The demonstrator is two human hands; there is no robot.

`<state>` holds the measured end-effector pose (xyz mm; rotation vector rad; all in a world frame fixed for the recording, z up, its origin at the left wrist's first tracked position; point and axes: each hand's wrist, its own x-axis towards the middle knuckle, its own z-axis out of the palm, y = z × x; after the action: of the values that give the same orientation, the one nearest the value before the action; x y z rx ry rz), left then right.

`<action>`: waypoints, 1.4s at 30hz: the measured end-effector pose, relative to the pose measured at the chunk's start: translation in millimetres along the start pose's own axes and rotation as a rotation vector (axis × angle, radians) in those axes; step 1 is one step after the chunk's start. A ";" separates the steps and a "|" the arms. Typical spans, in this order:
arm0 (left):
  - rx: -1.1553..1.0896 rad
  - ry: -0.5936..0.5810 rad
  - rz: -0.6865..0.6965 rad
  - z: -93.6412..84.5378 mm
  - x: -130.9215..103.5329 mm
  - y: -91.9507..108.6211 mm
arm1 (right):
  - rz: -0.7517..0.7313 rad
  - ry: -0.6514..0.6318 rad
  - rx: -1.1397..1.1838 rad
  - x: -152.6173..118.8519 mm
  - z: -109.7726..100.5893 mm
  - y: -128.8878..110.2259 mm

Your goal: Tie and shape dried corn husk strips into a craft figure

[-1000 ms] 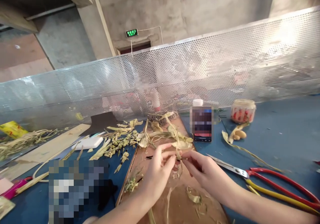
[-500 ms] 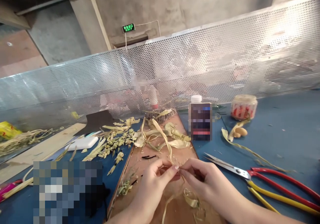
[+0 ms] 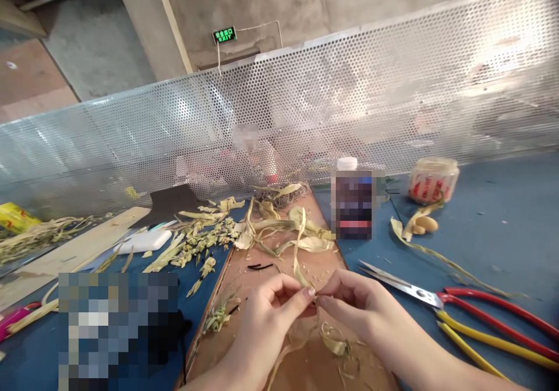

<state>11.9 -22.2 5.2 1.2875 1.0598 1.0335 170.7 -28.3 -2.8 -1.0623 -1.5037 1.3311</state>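
Both hands meet over a brown board (image 3: 244, 286) in the lower middle of the head view. My left hand (image 3: 279, 309) pinches a pale, dried leaf strip (image 3: 299, 263) between thumb and forefinger. One end of it stands up above the fingertips, and a thin tail hangs below toward the near edge. My right hand (image 3: 358, 300) is closed in a pinch on the same strip, its fingertips almost touching the left ones. The exact spot between the fingertips is hidden. Beyond the hands, more dried leaf strips (image 3: 310, 244) lie loose on the board, and a curled scrap (image 3: 334, 341) is below them.
Scissors (image 3: 419, 292) with red and yellow handles lie to the right, blades slightly apart. A white-capped bottle (image 3: 347, 164) and a glass jar (image 3: 433, 181) stand behind. Small dried leaf pieces (image 3: 201, 239) and a white case (image 3: 144, 240) are left. A perforated metal screen (image 3: 297, 99) closes the back.
The upper end of the leaf strip has shifted and now stands more upright. Its lower tail has swung to the left. Both hands keep their pinch in nearly the same place.
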 end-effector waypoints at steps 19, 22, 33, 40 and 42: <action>0.099 -0.015 -0.045 0.7 -3.6 -4.2 | 0.088 -0.050 0.147 -1.5 2.7 4.9; 0.149 -0.023 -0.016 0.2 -3.0 -1.5 | 0.099 -0.054 0.127 -1.6 1.9 2.5; 0.393 -0.032 0.055 -2.7 -7.4 -2.0 | 0.055 -0.064 -0.057 -7.4 3.1 4.2; 0.412 -0.062 0.035 1.0 -11.6 2.8 | 0.035 -0.025 -0.219 -6.6 8.5 8.9; 0.426 -0.072 0.023 1.7 -12.3 3.3 | 0.018 -0.032 -0.246 -6.0 9.7 13.5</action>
<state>10.9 -34.5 8.7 1.6670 1.2552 0.7937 164.0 -35.7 -17.4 -1.2147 -1.7184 1.2015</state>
